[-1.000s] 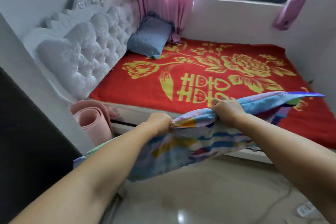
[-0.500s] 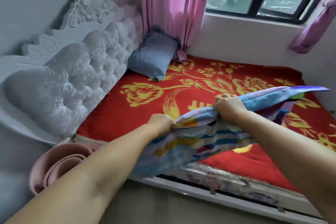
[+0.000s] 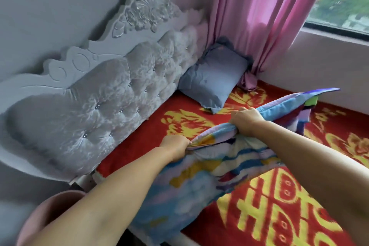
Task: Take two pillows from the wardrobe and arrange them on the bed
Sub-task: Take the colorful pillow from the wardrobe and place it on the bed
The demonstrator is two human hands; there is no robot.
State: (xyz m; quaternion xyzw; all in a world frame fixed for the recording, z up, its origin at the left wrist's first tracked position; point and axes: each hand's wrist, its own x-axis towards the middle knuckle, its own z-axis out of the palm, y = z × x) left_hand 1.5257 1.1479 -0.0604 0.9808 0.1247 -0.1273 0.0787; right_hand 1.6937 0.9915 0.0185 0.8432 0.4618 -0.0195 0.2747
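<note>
A multicoloured pillow [image 3: 209,173] with blue, yellow and white patches hangs over the near left part of the bed. My left hand [image 3: 174,146] grips its upper edge on the left. My right hand [image 3: 246,119] grips the same edge further right. The pillow's far corner sticks out past my right hand. A plain blue pillow [image 3: 214,80] leans in the far corner against the headboard and the curtain. The bed [image 3: 279,205] has a red cover with yellow flowers and characters.
A silver tufted headboard [image 3: 103,104] runs along the left wall. A pink curtain [image 3: 265,16] hangs at the far corner beside a window [image 3: 347,0]. A rolled pink mat [image 3: 46,217] stands at the lower left beside the bed's corner.
The view has moved closer to the bed and turned left towards the headboard. Both hands have carried the multicoloured pillow from over the floor to over the bed, grip unchanged.
</note>
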